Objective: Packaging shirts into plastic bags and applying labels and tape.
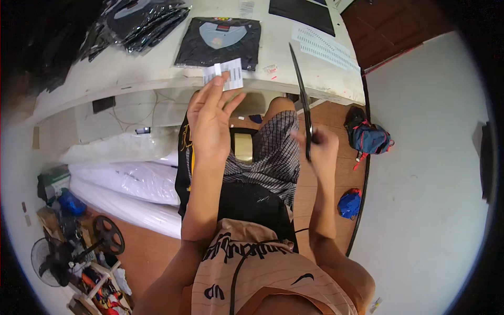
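Note:
Between the thumb and fingers of my left hand (210, 118) is a small white sheet of barcode labels (234, 72), raised over the table's front edge. A dark folded shirt in a clear plastic bag (220, 44) lies flat on the table just beyond it. My right hand (323, 144) is closed around the dark handles of a pair of long scissors (301, 84). Their blades point away from me, up toward the table, and look closed together. The scissors are apart from the labels.
The white table (157, 74) carries a pile of bagged dark shirts (139, 23) at the left, a large label sheet (325, 48) and a black flat piece (303, 14) at the right. Below are white wrapped rolls (126, 184), a fan (50, 261) and a backpack (371, 137).

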Tool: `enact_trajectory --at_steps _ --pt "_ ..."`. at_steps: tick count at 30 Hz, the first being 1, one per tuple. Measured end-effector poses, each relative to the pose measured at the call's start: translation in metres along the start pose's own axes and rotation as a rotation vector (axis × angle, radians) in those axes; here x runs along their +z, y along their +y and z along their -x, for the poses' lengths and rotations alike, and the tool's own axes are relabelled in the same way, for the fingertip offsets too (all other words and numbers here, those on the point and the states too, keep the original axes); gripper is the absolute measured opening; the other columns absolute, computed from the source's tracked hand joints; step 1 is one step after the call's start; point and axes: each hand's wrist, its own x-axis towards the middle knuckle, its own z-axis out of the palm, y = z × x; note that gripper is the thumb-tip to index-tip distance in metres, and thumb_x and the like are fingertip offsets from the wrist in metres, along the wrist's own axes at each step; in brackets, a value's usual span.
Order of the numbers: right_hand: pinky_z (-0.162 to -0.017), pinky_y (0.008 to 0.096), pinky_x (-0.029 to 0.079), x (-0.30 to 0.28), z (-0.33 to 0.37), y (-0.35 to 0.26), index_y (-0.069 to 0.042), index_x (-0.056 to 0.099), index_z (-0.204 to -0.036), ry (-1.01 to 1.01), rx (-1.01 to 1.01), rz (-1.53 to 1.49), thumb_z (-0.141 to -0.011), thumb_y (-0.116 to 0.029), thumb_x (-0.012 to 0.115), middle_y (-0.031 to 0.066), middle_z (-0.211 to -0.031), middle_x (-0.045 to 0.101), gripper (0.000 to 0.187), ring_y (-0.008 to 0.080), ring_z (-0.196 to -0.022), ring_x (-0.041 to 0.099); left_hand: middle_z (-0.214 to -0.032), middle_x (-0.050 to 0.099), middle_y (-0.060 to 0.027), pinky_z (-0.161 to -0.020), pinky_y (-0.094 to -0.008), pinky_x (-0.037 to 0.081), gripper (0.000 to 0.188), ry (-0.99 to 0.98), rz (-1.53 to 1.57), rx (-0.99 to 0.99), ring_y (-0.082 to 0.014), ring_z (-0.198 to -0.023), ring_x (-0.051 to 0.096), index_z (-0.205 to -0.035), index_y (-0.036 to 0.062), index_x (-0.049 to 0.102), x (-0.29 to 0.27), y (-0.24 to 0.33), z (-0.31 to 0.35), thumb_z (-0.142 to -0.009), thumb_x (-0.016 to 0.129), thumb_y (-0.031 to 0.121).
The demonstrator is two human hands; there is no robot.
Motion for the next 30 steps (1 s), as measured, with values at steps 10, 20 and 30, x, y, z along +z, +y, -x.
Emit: enact_trajectory --at_steps 10,20,30 --pt "-0.066 0.0421 0.051 0.0 -0.177 0.051 -0.001 0.068 -0.081 0.174 -0.218 0.699 -0.065 -0.031 0.077 0.0192 -0.074 0.066 0.034 0.0365 -0.072 0.065 -0.092 0.068 -0.011 -0.07 -0.0328 0.049 0.016 -0.05 -0.984 0.735 -0.021 -0.082 0.062 -0.098 -0.0023 0.069 -0.034 -0.022 -0.09 -0.085 0.066 0.007" --pt "-0.068 0.0422 0.052 0.021 -0.198 0.049 -0.002 0.068 -0.085 0.168 -0.111 0.639 -0.061 -0.049 0.08 0.0195 -0.077 0.067 0.054 0.0358 -0.076 0.066 -0.111 0.066 -0.0018 -0.083 -0.0343 0.048 0.026 -1.013 -1.804 1.204 -0.021 -0.102 0.059 -0.103 0.0053 0.068 -0.081 -0.001 -0.21 -0.077 0.066 0.011" --pt "-0.07 0.0425 0.051 0.018 -0.205 0.052 0.001 0.067 -0.082 0.153 -0.117 0.649 -0.063 -0.048 0.08 0.0215 -0.079 0.066 0.054 0.0367 -0.078 0.066 -0.124 0.059 -0.0121 -0.095 -0.0385 0.043 0.032 -1.021 -1.694 0.891 -0.0278 -0.111 0.054 -0.119 0.0013 0.059 -0.069 0.011 -0.204 -0.089 0.058 0.014"
